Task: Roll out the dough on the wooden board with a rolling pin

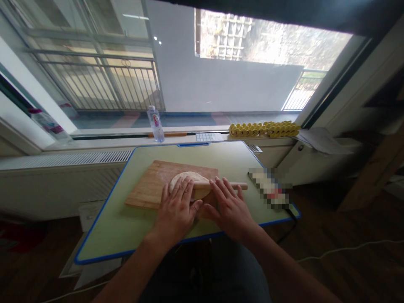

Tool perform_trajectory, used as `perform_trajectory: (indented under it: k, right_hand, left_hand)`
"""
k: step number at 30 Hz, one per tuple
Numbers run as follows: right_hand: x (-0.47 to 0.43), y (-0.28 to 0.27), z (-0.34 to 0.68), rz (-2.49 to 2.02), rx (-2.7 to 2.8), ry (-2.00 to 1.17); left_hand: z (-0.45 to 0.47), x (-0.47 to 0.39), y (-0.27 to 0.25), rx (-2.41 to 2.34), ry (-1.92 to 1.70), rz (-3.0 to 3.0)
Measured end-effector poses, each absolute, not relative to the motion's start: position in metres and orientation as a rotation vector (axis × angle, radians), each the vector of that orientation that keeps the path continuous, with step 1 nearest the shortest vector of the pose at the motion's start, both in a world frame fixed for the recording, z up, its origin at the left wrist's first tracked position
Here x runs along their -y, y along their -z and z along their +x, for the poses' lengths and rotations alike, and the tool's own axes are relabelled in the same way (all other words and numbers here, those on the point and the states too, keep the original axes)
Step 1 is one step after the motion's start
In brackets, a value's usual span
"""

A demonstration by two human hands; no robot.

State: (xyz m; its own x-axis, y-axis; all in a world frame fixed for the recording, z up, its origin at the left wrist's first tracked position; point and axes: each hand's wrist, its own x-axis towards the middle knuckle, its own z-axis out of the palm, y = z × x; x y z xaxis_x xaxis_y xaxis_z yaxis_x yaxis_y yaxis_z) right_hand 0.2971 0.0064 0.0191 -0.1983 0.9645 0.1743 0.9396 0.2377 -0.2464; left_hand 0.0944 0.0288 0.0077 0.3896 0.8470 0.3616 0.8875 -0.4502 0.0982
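Observation:
A pale round of dough (189,175) lies on a wooden cutting board (145,185), with a light dusting of flour near it. Across the dough rests a wooden rolling pin (202,185), its right end sticking out past the board. My left hand (178,206) lies over the pin's left part, fingers stretched forward onto the dough; the pin's left end is hidden under it. On the pin's right part rests my right hand (230,206), its fingers extended and slightly apart. Neither hand is wrapped around the pin.
The board sits on a small green table (126,235) with a blue rim. A pixelated object (269,189) with a black cord lies at its right. Along the windowsill are a clear bottle (155,124), a yellow honeycomb-like strip (263,129) and another bottle (50,126). A radiator (63,185) stands behind.

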Motion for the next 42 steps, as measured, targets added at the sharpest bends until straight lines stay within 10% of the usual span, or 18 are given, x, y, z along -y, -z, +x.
perform_trajectory:
  k: [42]
  right_hand:
    - [-0.005,-0.013,0.297,-1.717,2.302,-0.097]
  left_hand:
    - [0.096,-0.068,-0.021,1.639,0.390,-2.729]
